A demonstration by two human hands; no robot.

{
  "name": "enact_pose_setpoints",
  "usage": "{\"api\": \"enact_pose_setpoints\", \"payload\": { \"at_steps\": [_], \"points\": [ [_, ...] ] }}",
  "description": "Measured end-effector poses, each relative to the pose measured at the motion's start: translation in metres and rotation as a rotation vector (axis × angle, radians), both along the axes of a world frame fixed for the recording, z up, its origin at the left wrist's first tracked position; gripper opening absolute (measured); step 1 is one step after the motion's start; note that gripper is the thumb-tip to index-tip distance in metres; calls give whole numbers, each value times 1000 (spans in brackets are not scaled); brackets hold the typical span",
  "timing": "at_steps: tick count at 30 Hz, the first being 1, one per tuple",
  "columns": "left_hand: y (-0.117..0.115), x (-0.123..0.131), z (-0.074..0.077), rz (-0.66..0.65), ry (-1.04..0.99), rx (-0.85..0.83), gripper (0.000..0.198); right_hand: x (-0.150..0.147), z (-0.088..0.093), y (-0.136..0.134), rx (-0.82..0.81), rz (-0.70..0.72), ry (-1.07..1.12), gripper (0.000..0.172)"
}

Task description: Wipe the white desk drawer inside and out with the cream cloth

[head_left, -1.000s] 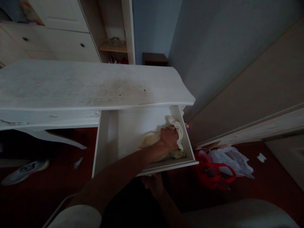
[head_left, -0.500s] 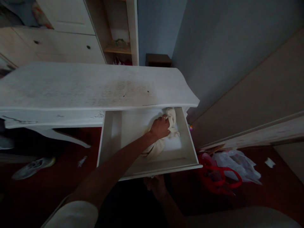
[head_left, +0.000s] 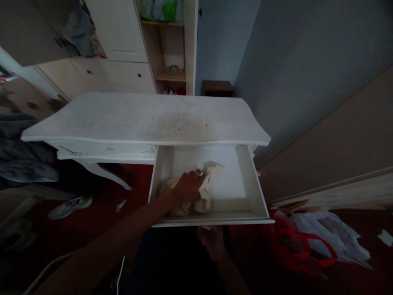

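A pulled-out white drawer (head_left: 245, 215) sticks out from the front of a white desk (head_left: 123, 119). Inside it, my left hand (head_left: 189, 186) presses a crumpled cream cloth (head_left: 205, 192) against the bottom, fingers closed on it. Part of the cloth is spread under my wrist toward the drawer's left side. Below the drawer's front edge, my right hand (head_left: 212, 241) is closed at a small pale piece that looks like the drawer's handle; the drawer front and shadow hide most of it.
The desktop carries dark smudges. Right of the drawer, a red bag (head_left: 291, 250) and a white plastic bag (head_left: 331, 237) lie on the red floor by the wall. A shoe (head_left: 70, 207) is at the left. Behind the desk stands a white cabinet (head_left: 123, 73) with open shelves.
My left hand has wiped the cloth from the drawer's back right toward its front left. My right hand stays under the drawer front. The view has shifted left.
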State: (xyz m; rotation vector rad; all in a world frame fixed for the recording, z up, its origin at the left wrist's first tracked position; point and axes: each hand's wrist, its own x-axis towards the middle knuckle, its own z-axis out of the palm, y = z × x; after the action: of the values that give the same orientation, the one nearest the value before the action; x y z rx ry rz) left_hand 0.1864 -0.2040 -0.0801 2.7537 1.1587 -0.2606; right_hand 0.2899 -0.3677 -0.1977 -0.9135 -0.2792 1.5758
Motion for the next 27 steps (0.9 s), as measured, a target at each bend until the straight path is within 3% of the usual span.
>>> {"api": "enact_pose_setpoints", "payload": {
  "at_steps": [7, 13, 17, 21, 27],
  "points": [
    [-21, -56, 12, 158, 73, -44, 76, 1, -1, 0, -13, -14, 7, 42],
    [-24, -72, 5, 174, 15, -17, 61, 2, -2, -1, -22, -20, 6, 42],
    [-9, -70, 4, 123, 0, 51, 58, 2, -2, -1, -32, -25, 27, 40],
    [16, -61, 15, 147, 13, 182, 41, 2, 0, -1, -57, -30, 61, 39],
    [53, -50, 16, 152, 16, 301, 40, 3, -3, -2, -56, -48, 55, 35]
  ]
}}
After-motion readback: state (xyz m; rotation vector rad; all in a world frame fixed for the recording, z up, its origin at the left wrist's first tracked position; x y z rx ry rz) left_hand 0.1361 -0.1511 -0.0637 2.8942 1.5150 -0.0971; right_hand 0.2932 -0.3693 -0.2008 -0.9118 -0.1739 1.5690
